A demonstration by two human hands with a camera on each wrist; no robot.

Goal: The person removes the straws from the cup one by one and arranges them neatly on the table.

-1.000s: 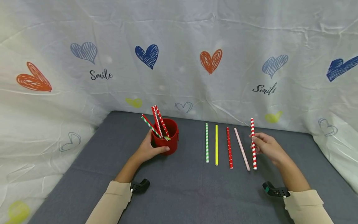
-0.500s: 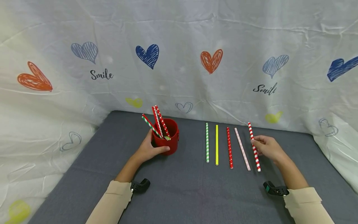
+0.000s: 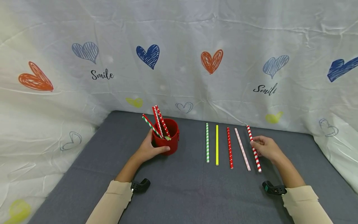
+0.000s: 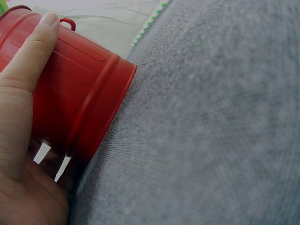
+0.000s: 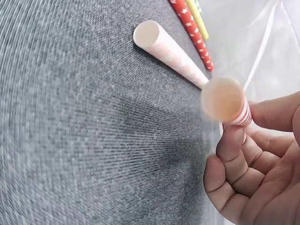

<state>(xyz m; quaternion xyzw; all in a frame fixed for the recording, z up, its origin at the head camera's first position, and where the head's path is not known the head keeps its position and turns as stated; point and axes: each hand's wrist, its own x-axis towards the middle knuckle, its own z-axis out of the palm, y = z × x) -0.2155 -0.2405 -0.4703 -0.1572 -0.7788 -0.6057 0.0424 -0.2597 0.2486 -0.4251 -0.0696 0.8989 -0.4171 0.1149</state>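
Head view: grey mat (image 3: 181, 193), heart-printed sheet (image 3: 179, 46) behind.

The white backdrop cloth (image 3: 179, 46) reads "Smile" twice, at left and right.

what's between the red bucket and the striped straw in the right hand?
In the head view, four straws lie on the grey mat between red bucket and red-white striped straw: green-striped, yellow, red dotted, pale pink.
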